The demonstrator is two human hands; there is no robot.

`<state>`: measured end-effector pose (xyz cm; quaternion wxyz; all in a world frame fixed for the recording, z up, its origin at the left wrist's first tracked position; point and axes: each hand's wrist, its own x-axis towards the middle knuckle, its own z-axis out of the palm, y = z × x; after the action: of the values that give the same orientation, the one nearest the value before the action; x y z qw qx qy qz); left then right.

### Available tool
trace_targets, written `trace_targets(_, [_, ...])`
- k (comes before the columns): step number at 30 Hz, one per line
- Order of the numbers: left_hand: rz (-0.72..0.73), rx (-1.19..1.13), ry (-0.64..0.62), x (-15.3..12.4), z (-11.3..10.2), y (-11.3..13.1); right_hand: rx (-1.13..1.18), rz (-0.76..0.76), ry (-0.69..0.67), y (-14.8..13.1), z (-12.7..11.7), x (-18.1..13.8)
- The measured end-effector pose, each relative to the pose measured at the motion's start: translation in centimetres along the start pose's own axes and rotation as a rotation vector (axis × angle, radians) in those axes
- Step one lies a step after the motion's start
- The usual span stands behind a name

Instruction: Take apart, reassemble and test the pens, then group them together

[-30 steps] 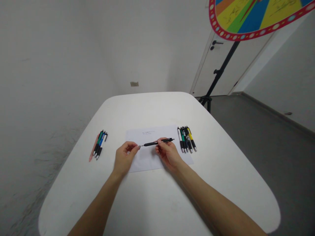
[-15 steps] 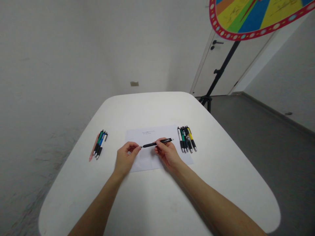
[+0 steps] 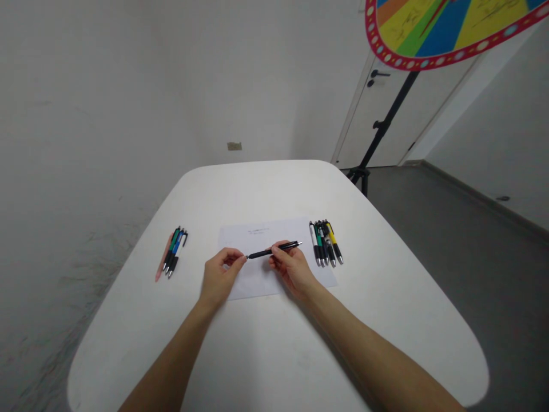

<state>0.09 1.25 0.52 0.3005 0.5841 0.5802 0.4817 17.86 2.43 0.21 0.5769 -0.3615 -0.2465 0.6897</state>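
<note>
Above a white sheet of paper [image 3: 253,283] with small writing near its top, a black pen [image 3: 261,253] is held nearly level. My right hand [image 3: 294,269] is closed around its barrel, thumb on top, with the clicker end pointing right. At the other end, my left hand [image 3: 222,276] pinches the small silvery tip between thumb and forefinger. Whether that tip is still screwed onto the barrel is too small to tell. Just right of the paper's upper part lie several pens [image 3: 325,243] side by side, with white, green, black and yellow barrels.
On the left of the white table [image 3: 253,189] lies another group of pens [image 3: 174,252], with pink, green, blue and white barrels. Beyond the table's far right corner stands a colourful prize wheel [image 3: 433,34] on a black tripod [image 3: 381,129]. A wall borders the left and far sides.
</note>
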Motion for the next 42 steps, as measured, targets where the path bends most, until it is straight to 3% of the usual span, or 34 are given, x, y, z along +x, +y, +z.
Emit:
trace_targets(13, [0.027,0.032,-0.003,-0.29,-0.06,0.21,-0.036,0.014,-0.016,0.20,-0.18,0.05])
trace_targets(18, [0.129,0.123,0.032,-0.55,-0.32,0.21,-0.037,0.036,-0.008,0.26,-0.22,0.08])
trace_targets(26, [0.411,0.167,0.067,-0.70,-0.33,-0.02,-0.011,0.058,-0.001,0.13,-0.20,-0.02])
trace_targets(35, [0.438,0.268,-0.030,-0.52,0.08,-0.63,-0.010,0.045,-0.010,0.30,-0.37,0.16])
trace_targets(42, [0.477,0.356,-0.019,-0.70,0.09,-0.27,-0.024,0.040,-0.014,0.37,-0.28,0.09])
